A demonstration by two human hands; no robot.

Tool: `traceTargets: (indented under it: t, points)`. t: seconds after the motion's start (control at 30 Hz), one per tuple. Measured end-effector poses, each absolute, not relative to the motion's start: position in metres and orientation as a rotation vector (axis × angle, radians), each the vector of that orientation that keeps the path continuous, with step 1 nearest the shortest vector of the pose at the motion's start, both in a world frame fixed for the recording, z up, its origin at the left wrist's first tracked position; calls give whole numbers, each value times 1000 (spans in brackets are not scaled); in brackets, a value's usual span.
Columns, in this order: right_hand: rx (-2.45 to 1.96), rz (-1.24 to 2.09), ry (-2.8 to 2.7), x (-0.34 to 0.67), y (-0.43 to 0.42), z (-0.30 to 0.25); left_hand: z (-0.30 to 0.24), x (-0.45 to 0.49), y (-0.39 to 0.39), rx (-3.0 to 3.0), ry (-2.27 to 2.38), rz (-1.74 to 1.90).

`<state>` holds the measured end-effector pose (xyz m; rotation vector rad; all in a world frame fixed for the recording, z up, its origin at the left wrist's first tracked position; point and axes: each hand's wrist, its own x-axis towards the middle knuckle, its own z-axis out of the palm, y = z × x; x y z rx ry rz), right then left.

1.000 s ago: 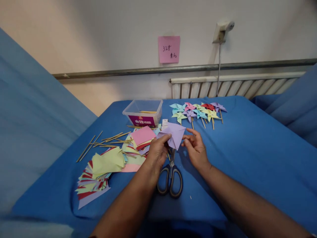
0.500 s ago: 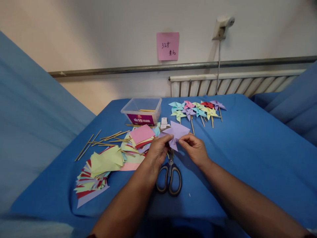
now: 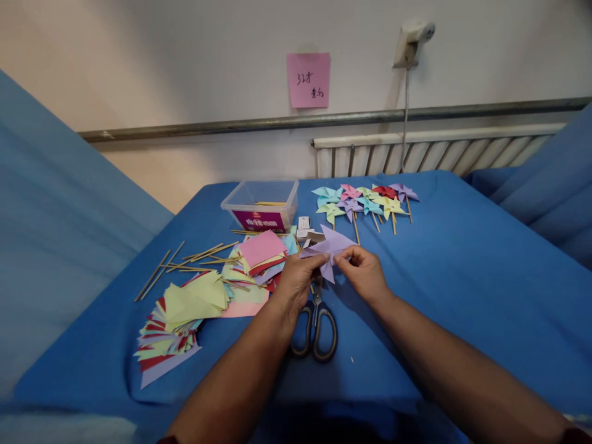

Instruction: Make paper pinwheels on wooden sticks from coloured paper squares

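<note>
A light purple paper pinwheel point(image 3: 333, 240), its points partly folded toward the middle, is held above the table between both hands. My left hand point(image 3: 298, 277) pinches it from the left, thumb near its centre. From the right, my right hand point(image 3: 365, 271) pinches a corner close to the centre with thumb and forefinger. Below them lie scissors point(image 3: 316, 327) with dark handles, their blades partly hidden under the hands. Just behind the pinwheel are small white boxes point(image 3: 303, 227), one partly covered by the paper.
Finished pinwheels point(image 3: 370, 203) on sticks lie at the back right. Stacks of coloured paper point(image 3: 197, 302) and loose wooden sticks point(image 3: 198, 259) cover the left side. A clear plastic box point(image 3: 261, 203) stands behind them on the blue cloth point(image 3: 462, 296).
My right hand has brought its corner of the purple paper slightly inward, so its fingertips are closer to the left thumb at the centre. The view has shifted slightly.
</note>
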<state>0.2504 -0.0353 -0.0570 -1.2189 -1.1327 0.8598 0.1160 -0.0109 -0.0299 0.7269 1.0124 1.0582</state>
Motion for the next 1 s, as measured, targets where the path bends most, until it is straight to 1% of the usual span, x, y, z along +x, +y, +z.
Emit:
traceTargets:
  t: [0.83,1.0]
  points:
    - [-1291,897,-1107,249,-36,-58,-36,116,-9,804,1091,1041]
    - [-1125,968,-935,258,-32,-53,-30,111,-8,887,1124,995]
